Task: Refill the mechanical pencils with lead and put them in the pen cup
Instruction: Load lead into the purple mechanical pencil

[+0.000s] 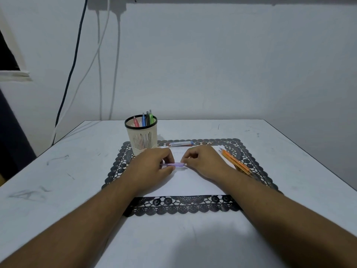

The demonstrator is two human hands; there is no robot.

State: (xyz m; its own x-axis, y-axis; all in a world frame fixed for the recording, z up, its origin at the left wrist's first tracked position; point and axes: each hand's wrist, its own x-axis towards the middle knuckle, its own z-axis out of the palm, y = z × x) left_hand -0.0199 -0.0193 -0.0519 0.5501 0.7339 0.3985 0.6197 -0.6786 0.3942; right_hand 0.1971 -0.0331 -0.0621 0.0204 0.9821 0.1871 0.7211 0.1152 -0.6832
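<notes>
A purple mechanical pencil (176,164) lies level just above a white sheet (189,182) on the black lace mat (181,206). My left hand (152,167) grips its barrel. My right hand (202,163) pinches the pencil's right end with thumb and forefinger. The white slotted pen cup (142,139) with a black rim stands behind my left hand and holds several coloured pencils (144,119). A lead case (180,144) lies flat on the mat's far edge. Orange pencils (234,161) lie to the right of my right hand, partly under the wrist.
The white table (58,180) has scuff marks on its left side. Its right edge (313,157) runs diagonally toward me. Cables (100,74) hang down the wall behind the table's far left corner.
</notes>
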